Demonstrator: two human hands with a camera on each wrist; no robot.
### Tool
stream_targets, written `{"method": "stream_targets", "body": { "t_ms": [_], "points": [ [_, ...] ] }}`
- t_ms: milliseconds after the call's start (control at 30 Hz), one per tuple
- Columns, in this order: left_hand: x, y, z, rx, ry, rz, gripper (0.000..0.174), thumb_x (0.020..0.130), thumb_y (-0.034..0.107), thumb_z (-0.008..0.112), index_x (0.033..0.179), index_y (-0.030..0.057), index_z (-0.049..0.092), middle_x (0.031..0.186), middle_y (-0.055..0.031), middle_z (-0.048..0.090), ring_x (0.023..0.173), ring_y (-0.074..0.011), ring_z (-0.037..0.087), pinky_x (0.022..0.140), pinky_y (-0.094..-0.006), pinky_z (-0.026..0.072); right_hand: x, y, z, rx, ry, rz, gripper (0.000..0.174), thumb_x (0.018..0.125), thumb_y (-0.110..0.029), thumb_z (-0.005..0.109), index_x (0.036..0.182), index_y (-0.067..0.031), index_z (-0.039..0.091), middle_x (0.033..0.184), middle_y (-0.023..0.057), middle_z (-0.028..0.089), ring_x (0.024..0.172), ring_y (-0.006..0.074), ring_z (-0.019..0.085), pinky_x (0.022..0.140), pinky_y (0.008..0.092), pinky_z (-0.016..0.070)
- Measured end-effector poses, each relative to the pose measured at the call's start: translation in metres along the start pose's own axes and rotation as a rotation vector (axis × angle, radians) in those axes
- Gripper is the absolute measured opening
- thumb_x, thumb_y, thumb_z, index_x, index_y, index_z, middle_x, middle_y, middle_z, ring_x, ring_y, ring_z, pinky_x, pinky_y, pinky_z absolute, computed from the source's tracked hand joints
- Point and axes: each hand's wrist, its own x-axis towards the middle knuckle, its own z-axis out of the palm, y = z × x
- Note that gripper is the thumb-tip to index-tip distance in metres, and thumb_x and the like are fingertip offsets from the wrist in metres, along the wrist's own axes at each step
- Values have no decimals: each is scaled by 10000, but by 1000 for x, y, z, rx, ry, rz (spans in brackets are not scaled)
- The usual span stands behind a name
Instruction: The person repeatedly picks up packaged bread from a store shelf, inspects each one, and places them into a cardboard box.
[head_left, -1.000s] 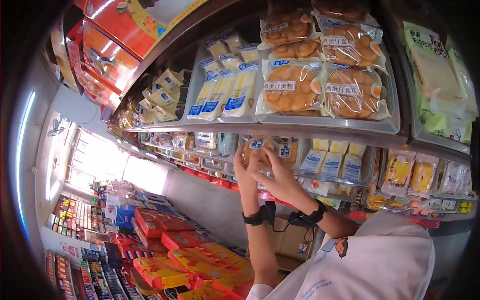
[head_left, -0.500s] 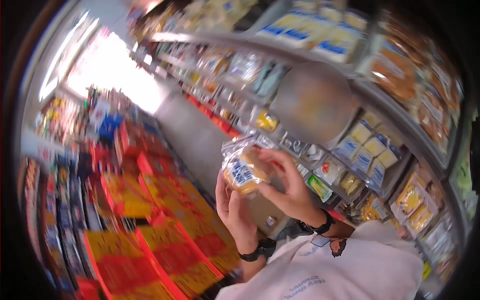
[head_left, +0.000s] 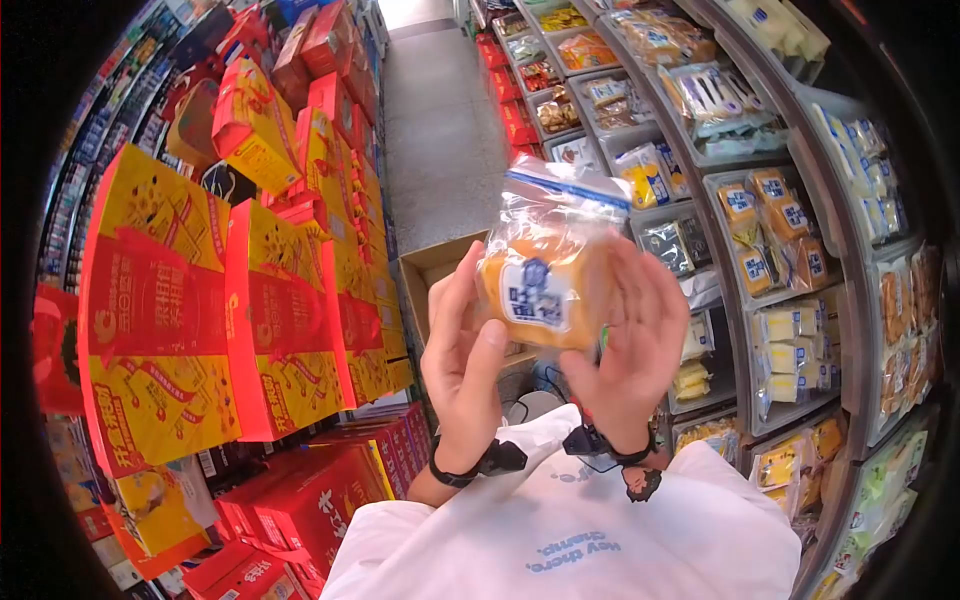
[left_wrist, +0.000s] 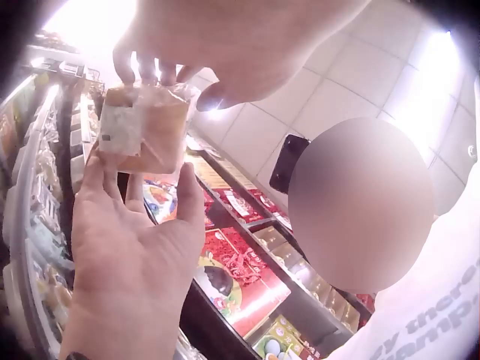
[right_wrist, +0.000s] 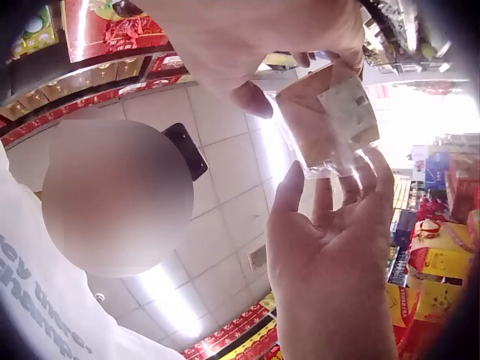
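Both hands hold a clear zip-top bag of bread in front of the chest. A golden square loaf with a blue-and-white label faces up, and the bag's blue-striped top points away from the body. My left hand grips the left side, its thumb at the lower front corner. At the right side, my right hand has its fingers along the edge and its thumb near the bottom corner. A pale sticker shows on the back of the bread in the left wrist view.
Red-and-yellow gift boxes stand stacked on the left. Shelves at right carry trays of packaged breads. Below the hands sits an open cardboard box. A grey aisle floor stretches ahead.
The hands have brought the bagged bread away from the shelf and in close to the chest. The head view has swung left and down, with the label now turned toward the head camera.
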Motion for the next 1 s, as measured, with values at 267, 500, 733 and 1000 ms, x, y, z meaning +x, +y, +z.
{"method": "stream_targets", "body": {
  "t_ms": [267, 500, 733, 1000],
  "points": [
    [0, 38, -18, -250, -31, -283, 953, 944, 419, 638, 1642, 62, 96, 1572, -163, 380, 1437, -260, 423, 1177, -387, 344, -10, -5, 44, -171, -188, -362, 1046, 708, -188, 937, 1564, -99, 343, 1490, 287, 456, 1366, 422, 491, 1090, 516, 433],
    [-9, 30, -43, -508, 48, -394, 658, 983, 416, 470, 1500, 13, 425, 1461, -161, 542, 1354, -302, 532, 1143, -460, 407, -2, -6, 31, -175, -166, -271, 724, 892, -422, 751, 1451, -40, 495, 1522, 295, 422, 1407, 435, 438, 1159, 518, 335],
    [-12, 12, -43, -1009, -249, -488, 603, 1016, 429, 439, 1439, 3, 491, 1404, -169, 587, 1239, -290, 619, 1062, -436, 496, 1, -19, 26, 6, -199, -173, 608, 911, -398, 727, 1390, -64, 557, 1512, 313, 437, 1376, 430, 478, 1106, 495, 398],
    [-1, 11, -15, -485, -183, -481, 549, 1064, 357, 403, 1493, 15, 385, 1459, -145, 530, 1309, -246, 573, 1093, -399, 467, 6, -24, -7, -98, -197, -247, 658, 788, -132, 797, 1388, -51, 542, 1489, 310, 469, 1381, 442, 487, 1129, 515, 391]
  ]
}}
